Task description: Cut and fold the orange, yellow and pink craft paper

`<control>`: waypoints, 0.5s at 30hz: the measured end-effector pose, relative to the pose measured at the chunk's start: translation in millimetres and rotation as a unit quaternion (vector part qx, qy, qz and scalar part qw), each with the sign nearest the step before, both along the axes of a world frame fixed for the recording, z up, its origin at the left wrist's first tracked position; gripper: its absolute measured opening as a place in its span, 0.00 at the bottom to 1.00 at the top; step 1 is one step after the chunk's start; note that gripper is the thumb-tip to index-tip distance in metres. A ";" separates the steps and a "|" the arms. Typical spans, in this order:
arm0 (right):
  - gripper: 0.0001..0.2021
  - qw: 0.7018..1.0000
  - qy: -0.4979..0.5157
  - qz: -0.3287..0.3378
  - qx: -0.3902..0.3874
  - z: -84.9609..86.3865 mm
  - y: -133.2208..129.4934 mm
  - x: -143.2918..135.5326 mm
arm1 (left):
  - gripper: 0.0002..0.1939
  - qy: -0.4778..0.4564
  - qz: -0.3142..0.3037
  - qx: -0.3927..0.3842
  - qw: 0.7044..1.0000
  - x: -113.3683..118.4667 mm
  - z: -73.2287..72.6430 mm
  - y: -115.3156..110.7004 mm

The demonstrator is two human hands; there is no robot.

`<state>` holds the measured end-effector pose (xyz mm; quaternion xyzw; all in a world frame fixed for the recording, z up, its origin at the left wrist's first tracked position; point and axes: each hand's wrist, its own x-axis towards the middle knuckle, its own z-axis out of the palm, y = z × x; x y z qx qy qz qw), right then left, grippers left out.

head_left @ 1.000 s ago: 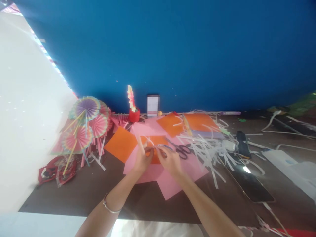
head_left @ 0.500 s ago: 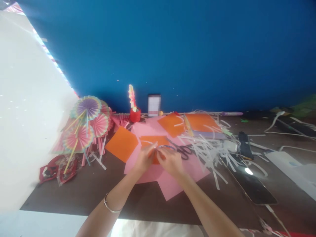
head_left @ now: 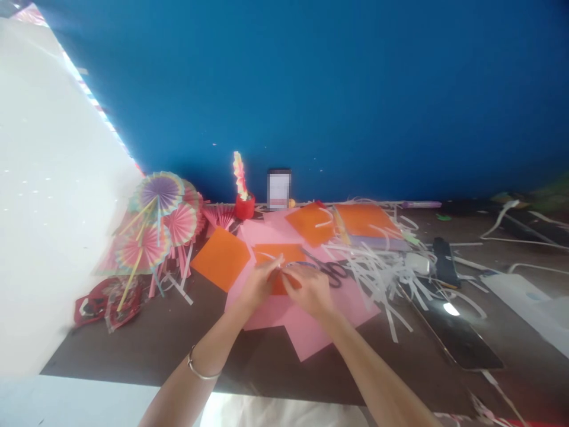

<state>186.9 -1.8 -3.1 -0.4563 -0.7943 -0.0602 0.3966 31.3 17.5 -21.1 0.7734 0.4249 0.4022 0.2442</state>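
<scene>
We found the left hand (head_left: pixel 258 283) and right hand (head_left: pixel 313 289), grips pinched on a white strip (head_left: pixel 265 255), above orange paper (head_left: pixel 290 251).

Piece at fingertips (head_left: pixel 281 265): mostly hidden, too small to identify. Left hand (head_left: pixel 260 284), right hand (head_left: pixel 311 289): finger outlines blurred. Forearms (head_left: pixel 373 362): cut by bottom edge. Orange sheet (head_left: pixel 291 251): partly covered by hands. Screen (head_left: pixel 279 190): pixelated, unreadable. White paper (head_left: pixel 524 302): cut by right edge. Green item (head_left: pixel 549 193): blurred, cut by right edge. Red item (head_left: pixel 540 409): cut off, blurred, unidentified.
</scene>
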 end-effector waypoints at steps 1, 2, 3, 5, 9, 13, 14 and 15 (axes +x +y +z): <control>0.07 1.000 -0.001 0.000 0.002 0.2 0.5 0.5 | 0.21 0.002 -0.007 0.007 1.000 -1.7 -2.2 1.3; 0.08 1.000 -0.003 -0.001 0.003 0.6 0.9 1.0 | 0.21 0.002 -0.017 0.013 1.000 -3.3 -4.4 2.5; 0.08 1.000 -0.006 -0.002 0.003 1.1 1.2 1.5 | 0.21 0.003 -0.027 0.018 0.999 -4.7 -6.5 3.5; 0.09 1.000 -0.016 -0.004 0.003 2.5 1.7 2.4 | 0.23 0.015 -0.043 0.025 0.999 -6.6 -9.8 5.3; 0.09 0.999 -0.037 -0.009 0.000 4.0 2.0 3.2 | 0.28 0.068 -0.034 0.065 0.995 -5.9 -13.0 7.6; 0.10 0.999 -0.044 -0.010 0.001 1.9 2.1 2.8 | 0.25 0.074 -0.021 0.107 0.991 -3.9 -13.9 8.2; 0.10 0.999 -0.044 -0.011 0.002 1.1 2.2 2.6 | 0.24 0.068 -0.024 0.107 0.992 -3.7 -13.8 7.9; 0.10 0.999 -0.044 -0.012 0.002 0.2 2.3 2.5 | 0.23 0.061 -0.027 0.104 0.992 -3.7 -13.3 7.6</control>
